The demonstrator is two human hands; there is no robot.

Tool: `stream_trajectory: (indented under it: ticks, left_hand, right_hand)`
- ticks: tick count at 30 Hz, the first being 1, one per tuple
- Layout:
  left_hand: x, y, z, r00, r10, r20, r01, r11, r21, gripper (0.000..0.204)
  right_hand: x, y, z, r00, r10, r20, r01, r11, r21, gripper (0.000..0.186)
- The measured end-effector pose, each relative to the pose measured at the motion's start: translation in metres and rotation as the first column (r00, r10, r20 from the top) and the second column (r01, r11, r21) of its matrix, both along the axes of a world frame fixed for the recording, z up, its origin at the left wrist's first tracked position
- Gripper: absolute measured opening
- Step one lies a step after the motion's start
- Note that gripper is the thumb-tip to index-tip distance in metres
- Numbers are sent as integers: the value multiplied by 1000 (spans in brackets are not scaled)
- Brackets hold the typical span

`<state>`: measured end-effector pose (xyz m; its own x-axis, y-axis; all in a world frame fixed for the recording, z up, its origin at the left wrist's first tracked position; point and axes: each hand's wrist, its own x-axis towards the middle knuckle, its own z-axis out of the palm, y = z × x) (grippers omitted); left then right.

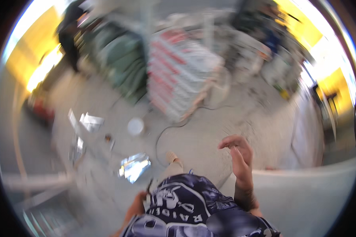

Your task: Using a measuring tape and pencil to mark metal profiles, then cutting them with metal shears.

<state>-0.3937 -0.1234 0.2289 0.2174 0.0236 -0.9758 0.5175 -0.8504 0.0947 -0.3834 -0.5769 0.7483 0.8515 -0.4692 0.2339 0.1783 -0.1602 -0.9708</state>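
My right hand (239,152) is raised in front of me on the right, its fingers bent over toward the left and the thumb apart from them. Nothing shows in it. Low by my left side, my left hand (141,196) is small and smeared by motion. A short dark thing (149,185) shows right at that hand; whether I hold it cannot be made out. Ahead of my stepping foot (171,156) a shiny, crumpled silvery sheet (135,167) lies on the floor.
A tall stack of red-and-white bags (182,71) stands ahead, beside green bags (122,59). A dark cable (166,129) crosses the floor (209,134) near a white bucket (136,126). White scraps (91,121) lie leftward. A person (70,33) stands far left. A pale curved surface (304,189) is at my right.
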Motion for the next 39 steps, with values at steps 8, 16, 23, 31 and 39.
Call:
stream_trajectory:
  ticks: [8, 16, 23, 31, 39]
  left_hand:
    - [122, -112, 63, 797, 580, 168, -576, 814, -75, 39]
    - [143, -129, 92, 531, 846, 47, -847, 531, 12, 23]
    - [90, -212, 97, 368, 909, 195, -929, 351, 115, 14]
    - [106, -295, 88, -298, 954, -19, -943, -292, 162, 9]
    - [137, -223, 37, -317, 938, -143, -941, -330, -78, 36]
  right_hand:
    - [178, -53, -123, 720, 525, -454, -389, 847, 363, 23]
    - [417, -25, -155, 204, 745, -635, -950, 308, 56, 34]
    - [562, 26, -168, 145, 728, -670, -847, -259, -465, 41]
    - [605, 221, 5, -256, 621, 741, -789, -577, 211, 17]
    - [575, 454, 53, -51, 423, 905, -600, -738, 311, 6]
